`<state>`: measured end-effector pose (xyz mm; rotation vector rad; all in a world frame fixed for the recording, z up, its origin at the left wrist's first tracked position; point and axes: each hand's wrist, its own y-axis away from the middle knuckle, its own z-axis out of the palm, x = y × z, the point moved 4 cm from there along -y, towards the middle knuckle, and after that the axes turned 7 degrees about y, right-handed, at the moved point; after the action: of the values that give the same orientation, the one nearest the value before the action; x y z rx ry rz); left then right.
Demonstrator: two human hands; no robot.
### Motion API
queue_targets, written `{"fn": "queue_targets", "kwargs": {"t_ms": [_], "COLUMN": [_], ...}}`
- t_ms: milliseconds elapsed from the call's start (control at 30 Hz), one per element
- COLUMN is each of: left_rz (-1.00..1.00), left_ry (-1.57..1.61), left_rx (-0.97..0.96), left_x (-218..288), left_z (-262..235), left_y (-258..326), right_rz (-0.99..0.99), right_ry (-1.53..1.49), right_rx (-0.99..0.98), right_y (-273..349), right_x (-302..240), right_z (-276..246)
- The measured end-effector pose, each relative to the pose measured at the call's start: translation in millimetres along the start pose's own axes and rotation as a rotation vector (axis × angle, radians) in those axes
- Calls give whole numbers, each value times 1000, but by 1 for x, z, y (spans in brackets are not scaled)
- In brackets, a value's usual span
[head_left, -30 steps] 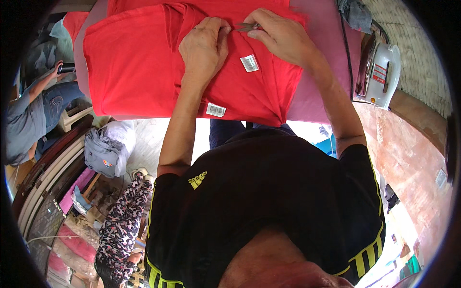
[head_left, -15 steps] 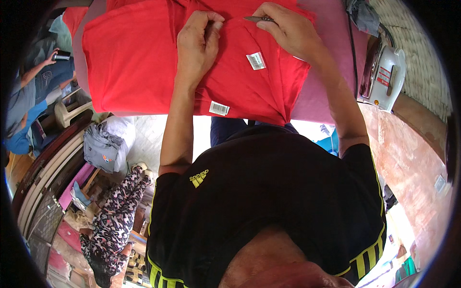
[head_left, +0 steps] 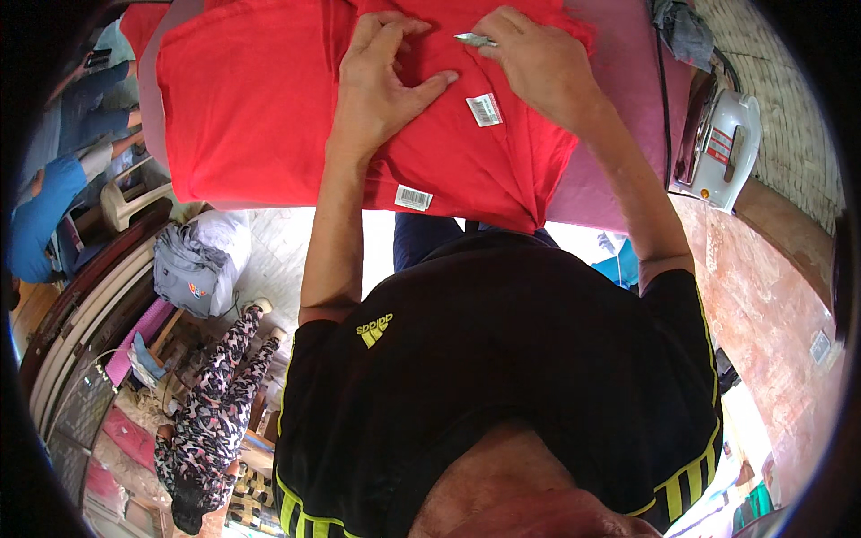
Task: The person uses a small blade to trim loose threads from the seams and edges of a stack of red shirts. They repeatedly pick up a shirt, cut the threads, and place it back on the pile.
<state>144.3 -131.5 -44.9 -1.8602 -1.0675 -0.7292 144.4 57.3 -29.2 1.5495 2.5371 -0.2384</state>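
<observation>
Red cloth garments (head_left: 251, 108) lie spread over a padded, mauve-covered table. My left hand (head_left: 381, 85) rests on the red cloth, its thumb spread away from curled fingers and nothing seen between them. To its right, my right hand (head_left: 538, 67) is closed around small metal thread snips (head_left: 475, 39), whose pointed blade sticks out leftward over the cloth. The handle is mostly hidden in the fingers. One white barcode tag (head_left: 484, 109) lies below my right hand, and a second tag (head_left: 413, 197) is near the cloth's front edge.
A white clothes iron (head_left: 728, 148) stands at the table's right, beside a dark cable (head_left: 662, 108). Mauve table cover (head_left: 619, 134) shows right of the cloth. At left are a grey bag (head_left: 190, 269), a stool (head_left: 130, 204) and people; one wears patterned clothes (head_left: 211, 403).
My left hand has opened from a pinch, its thumb moving right. My right hand keeps the snips, with the blade turned slightly. At far left, people have shifted.
</observation>
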Motion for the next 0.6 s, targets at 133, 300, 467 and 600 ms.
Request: {"fn": "queue_targets", "kwargs": {"t_ms": [133,300,467,600], "left_rz": [73,13,-190,-24], "left_ry": [-42,-200,-305,-247], "left_rx": [18,-66,-186,-129], "left_x": [-8,-5,0,-4], "left_z": [-13,-22,-23,-24], "left_y": [5,7,-2,0], "right_rz": [211,14,-3,-45], "right_ry": [-402,-331,-199,-247], "right_rx": [-6,218,77,56], "right_y": [-2,-5,-15,-13], "right_x": [12,7,11,19], "right_z": [-4,-15,-15,-18]}}
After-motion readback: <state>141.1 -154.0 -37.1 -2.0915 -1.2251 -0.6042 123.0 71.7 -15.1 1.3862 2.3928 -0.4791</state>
